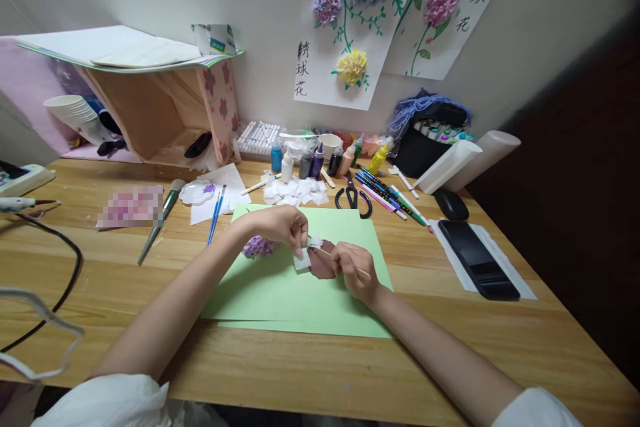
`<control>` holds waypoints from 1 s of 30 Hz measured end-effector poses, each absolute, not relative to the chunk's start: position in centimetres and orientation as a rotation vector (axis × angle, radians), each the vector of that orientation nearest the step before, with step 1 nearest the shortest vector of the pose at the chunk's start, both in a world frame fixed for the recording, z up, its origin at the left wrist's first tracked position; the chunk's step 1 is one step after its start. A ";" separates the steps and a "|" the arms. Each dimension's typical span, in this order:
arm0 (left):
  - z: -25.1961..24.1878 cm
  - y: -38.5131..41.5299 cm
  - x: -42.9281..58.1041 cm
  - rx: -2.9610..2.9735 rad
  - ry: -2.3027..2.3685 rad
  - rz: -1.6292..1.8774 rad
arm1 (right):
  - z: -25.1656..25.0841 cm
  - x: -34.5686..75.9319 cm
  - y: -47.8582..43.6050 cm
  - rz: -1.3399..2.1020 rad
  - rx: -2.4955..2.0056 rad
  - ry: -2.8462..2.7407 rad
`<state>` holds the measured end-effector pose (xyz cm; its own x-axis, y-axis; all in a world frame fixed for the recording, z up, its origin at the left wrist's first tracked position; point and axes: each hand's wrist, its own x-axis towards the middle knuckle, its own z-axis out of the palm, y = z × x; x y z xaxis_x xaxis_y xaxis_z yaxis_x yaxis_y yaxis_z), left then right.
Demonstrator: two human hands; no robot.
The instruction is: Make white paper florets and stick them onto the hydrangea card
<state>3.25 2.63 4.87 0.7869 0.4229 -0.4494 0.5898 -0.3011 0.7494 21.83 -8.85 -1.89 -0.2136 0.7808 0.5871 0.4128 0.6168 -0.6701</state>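
My left hand (281, 225) is closed in a pinch on a small white paper square (303, 259) above a green paper sheet (280, 293). My right hand (356, 268) is closed round a thin wooden stick (327, 253) whose tip points at that white square. A dark reddish patch (323, 264) lies on the green sheet between both hands. A purple paper flower cluster (259, 247) sits on the sheet just under my left wrist.
A pile of white paper squares (296, 191), paint bottles (310, 161), black scissors (353, 199) and coloured pens (387, 193) lie behind the sheet. A black phone (477, 259) and mouse (450, 204) lie right. Brushes (216, 213), a palette (198, 192) and a wooden shelf (160, 113) stand left.
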 end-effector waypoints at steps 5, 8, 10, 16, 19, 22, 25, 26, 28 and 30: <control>4.0 2.6 3.6 1.939 0.738 -0.148 | -1.8 21.8 -8.9 0.462 -1.021 -1.768; 3.8 2.5 4.0 1.987 0.765 -0.113 | -1.8 21.8 -8.9 0.471 -1.061 -1.747; 3.7 2.4 4.3 2.008 0.790 -0.086 | -1.8 21.8 -8.8 0.484 -1.072 -1.731; 3.4 2.3 4.6 2.027 0.825 -0.013 | -2.2 21.9 -9.0 0.480 -1.069 -1.688; 3.2 2.3 4.6 2.060 0.838 0.014 | -2.3 22.1 -9.3 0.422 -1.000 -1.689; 3.0 2.3 4.5 2.073 0.839 0.043 | -2.2 22.1 -9.4 0.386 -0.914 -1.760; 2.9 2.3 4.5 2.082 0.842 0.056 | -1.9 22.0 -9.3 0.380 -0.892 -1.851; 2.9 2.3 4.5 2.089 0.843 0.058 | -1.8 21.9 -9.2 0.383 -0.905 -1.864; 2.7 2.3 4.5 2.107 0.840 0.063 | -1.8 21.9 -9.1 0.395 -0.943 -1.858; 2.7 2.4 4.5 2.124 0.838 0.064 | -1.8 21.8 -9.0 0.408 -0.960 -1.855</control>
